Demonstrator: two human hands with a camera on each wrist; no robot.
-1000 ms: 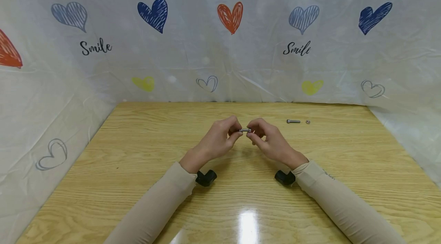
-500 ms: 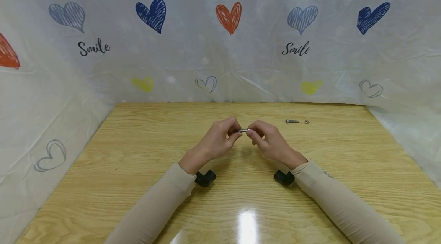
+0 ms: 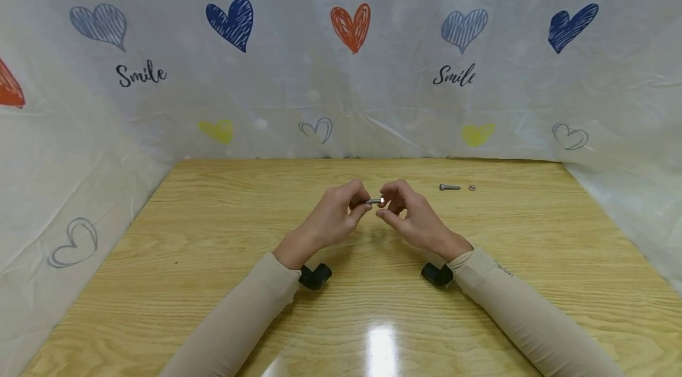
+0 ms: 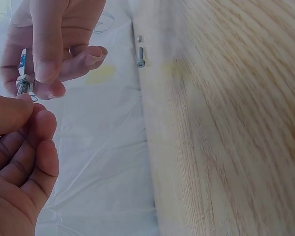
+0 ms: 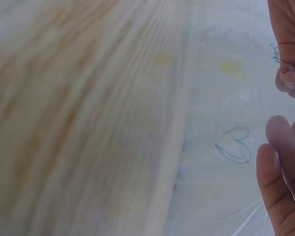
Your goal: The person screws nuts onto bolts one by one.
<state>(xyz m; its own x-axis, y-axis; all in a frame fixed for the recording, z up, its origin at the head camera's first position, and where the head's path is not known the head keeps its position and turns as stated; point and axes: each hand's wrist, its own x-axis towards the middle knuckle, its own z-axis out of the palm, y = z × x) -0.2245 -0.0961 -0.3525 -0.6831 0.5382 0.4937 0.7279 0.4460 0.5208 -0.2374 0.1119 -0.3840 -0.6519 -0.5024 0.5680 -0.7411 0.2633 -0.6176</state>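
Thumb and fingers of my left hand (image 3: 334, 217) pinch a small metal bolt (image 3: 374, 201), held level above the table. On the bolt's free end, pointing right, sits a hex nut (image 4: 24, 80); threads show just behind it in the left wrist view. The left fingers hide the bolt's head end. Around the nut my right hand (image 3: 421, 223) has its thumb and fingers spread apart, with the nut in the gap between them. In the right wrist view the right fingers (image 5: 270, 169) are loosely bent, and the left hand (image 5: 290, 59) is partly cut off by the frame.
A second bolt (image 3: 450, 187) lies on the wooden table (image 3: 213, 247) at the back right, with a loose nut (image 3: 472, 187) just to its right. A white cloth with printed hearts (image 3: 394, 93) hangs behind the table's far edge and along its sides.
The right thumb and fingers, closed on the nut half a second ago, have parted from it. The left hand keeps its pinch on the bolt. The whole view has shifted slightly left.
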